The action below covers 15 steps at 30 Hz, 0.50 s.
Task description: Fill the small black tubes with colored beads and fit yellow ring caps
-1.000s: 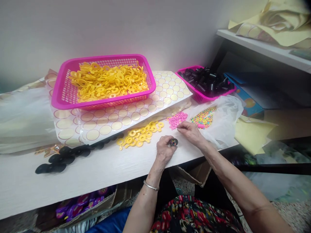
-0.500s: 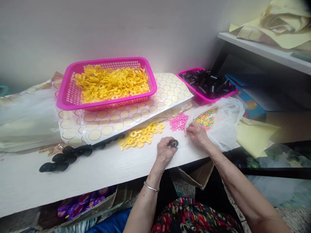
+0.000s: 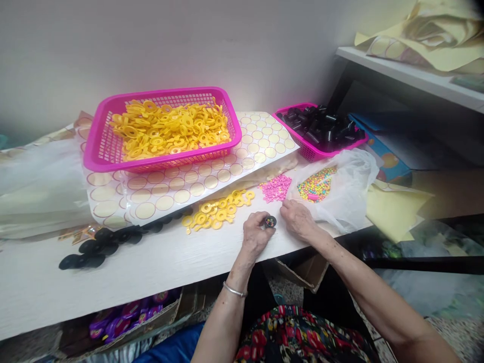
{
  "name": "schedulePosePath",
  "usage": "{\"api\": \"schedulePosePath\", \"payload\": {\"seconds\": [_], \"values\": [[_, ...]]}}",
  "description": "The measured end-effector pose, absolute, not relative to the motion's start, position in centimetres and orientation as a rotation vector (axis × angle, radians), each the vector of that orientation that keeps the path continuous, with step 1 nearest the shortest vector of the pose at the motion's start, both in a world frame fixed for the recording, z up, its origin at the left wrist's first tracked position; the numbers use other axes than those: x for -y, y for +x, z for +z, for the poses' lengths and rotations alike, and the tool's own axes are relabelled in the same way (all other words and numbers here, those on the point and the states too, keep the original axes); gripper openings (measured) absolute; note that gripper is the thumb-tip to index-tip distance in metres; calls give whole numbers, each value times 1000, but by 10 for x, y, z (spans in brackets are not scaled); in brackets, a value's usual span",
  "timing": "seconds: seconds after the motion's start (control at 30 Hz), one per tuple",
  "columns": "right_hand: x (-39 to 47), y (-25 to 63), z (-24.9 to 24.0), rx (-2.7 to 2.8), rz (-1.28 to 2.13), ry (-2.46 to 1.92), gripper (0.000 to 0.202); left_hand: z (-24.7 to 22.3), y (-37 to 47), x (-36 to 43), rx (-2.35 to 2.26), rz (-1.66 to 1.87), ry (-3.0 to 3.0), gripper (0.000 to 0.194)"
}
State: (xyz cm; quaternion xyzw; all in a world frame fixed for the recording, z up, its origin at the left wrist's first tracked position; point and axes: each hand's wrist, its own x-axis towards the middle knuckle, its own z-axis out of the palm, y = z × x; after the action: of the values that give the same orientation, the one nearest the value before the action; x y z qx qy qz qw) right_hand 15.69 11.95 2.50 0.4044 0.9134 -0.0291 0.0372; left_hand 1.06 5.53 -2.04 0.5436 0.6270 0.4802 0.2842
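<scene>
Between the thumb and curled fingers of the left hand (image 3: pixel 256 233), a small black container (image 3: pixel 270 222) is gripped just above the near part of the white table (image 3: pixel 147 275). Its round mouth is turned upward, toward the head camera, and coloured bits can be seen inside. Its long axis is strongly foreshortened and seems near upright; any exact tilt cannot be told, since the side wall is mostly covered by the fingers.

Just to the right of the left hand, the right hand (image 3: pixel 298 218) is held palm down with its fingers bent inward, close to the edge of a clear plastic bag (image 3: pixel 350 194); whether anything is pinched there cannot be told. Directly ahead of its fingertips, pink pieces (image 3: pixel 276 188) are heaped. Ahead and to the right, multicoloured beads (image 3: pixel 317 182) are gathered at the bag.

Ahead and left of the left hand, loose yellow rings (image 3: pixel 219 210) are spread, and farther left, black discs (image 3: pixel 99 244) are laid in an overlapping row. Beyond the loose rings, a large pink basket (image 3: pixel 162 165) filled with yellow pieces (image 3: pixel 170 128) is rested on sticker sheets (image 3: pixel 196 189). Beyond the right hand, black cylinders (image 3: pixel 323 126) are piled in a smaller pink basket (image 3: pixel 310 151).
</scene>
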Motion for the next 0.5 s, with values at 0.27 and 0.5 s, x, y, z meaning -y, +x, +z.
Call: {"api": "schedulePosePath", "payload": {"seconds": [0.27, 0.5], "values": [[-125, 149, 32, -2674, -553, 1375, 21, -20, 10, -55, -1696, 1268, 1464, 30], [-137, 140, 37, -2573, -502, 1327, 19, -22, 10, -55, -1684, 1280, 1467, 30]]}}
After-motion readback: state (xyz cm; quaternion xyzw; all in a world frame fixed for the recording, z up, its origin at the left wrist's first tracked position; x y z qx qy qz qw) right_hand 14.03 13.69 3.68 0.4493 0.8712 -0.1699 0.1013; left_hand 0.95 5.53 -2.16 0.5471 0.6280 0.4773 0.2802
